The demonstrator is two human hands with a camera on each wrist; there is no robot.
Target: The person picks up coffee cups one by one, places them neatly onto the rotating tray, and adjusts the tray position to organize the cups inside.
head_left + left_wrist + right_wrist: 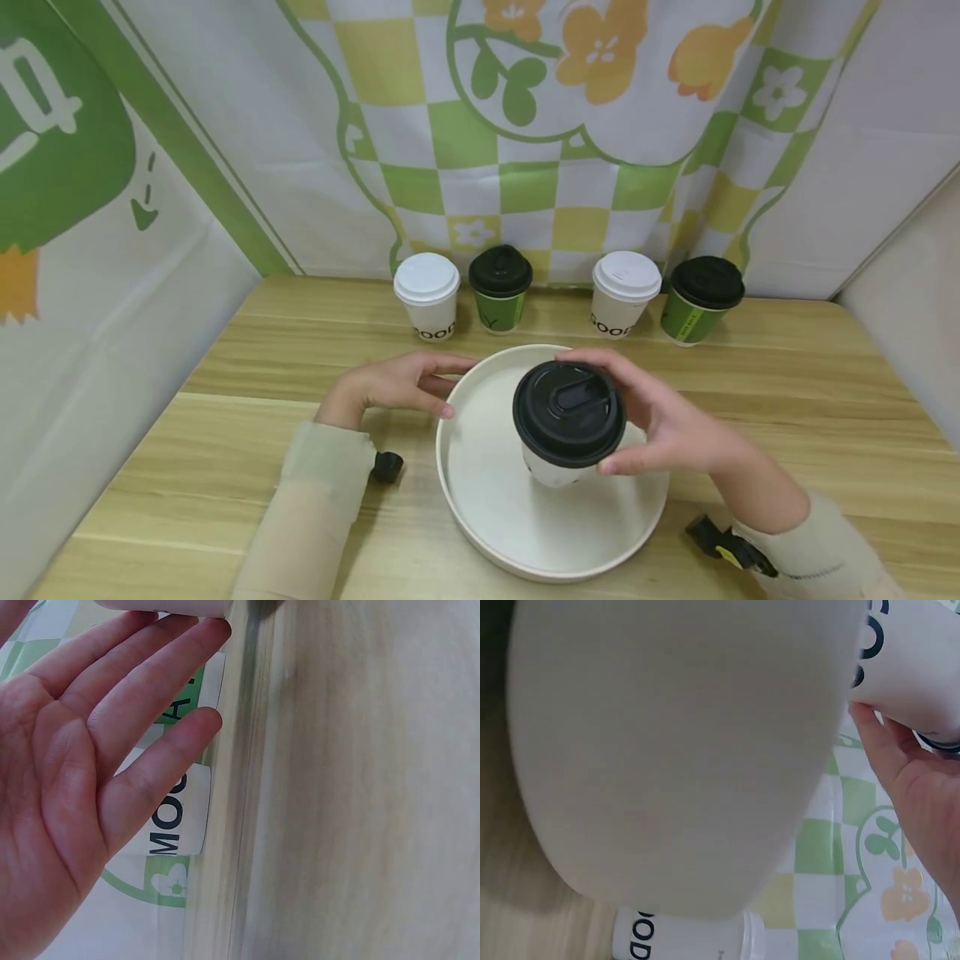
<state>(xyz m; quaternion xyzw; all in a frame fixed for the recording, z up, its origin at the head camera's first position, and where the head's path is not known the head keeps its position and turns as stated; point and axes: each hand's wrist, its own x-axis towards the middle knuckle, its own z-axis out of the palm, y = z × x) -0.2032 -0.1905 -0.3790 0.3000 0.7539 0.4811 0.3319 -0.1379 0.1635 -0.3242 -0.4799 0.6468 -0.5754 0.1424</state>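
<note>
A large white paper cup [553, 473] with a black lid [564, 417] is over the round cream tray [480, 475], near its middle. My right hand [671, 421] grips the cup from the right side, thumb nearer me and fingers at the back. In the right wrist view the hand [922, 787] holds the white cup [911, 667] with dark lettering, while the pale tray wall [675, 750] fills much of that view. At the tray's left rim is my left hand [408, 385], fingers extended and tips at the edge. The left wrist view shows this palm [82, 765] with fingers straight.
Along the back of the wooden table [247, 417] stand a white cup [427, 296], a green cup with black lid [501, 287], another white cup [626, 292] and another green cup [701, 300]. Behind them hangs a checkered floral curtain [465, 133].
</note>
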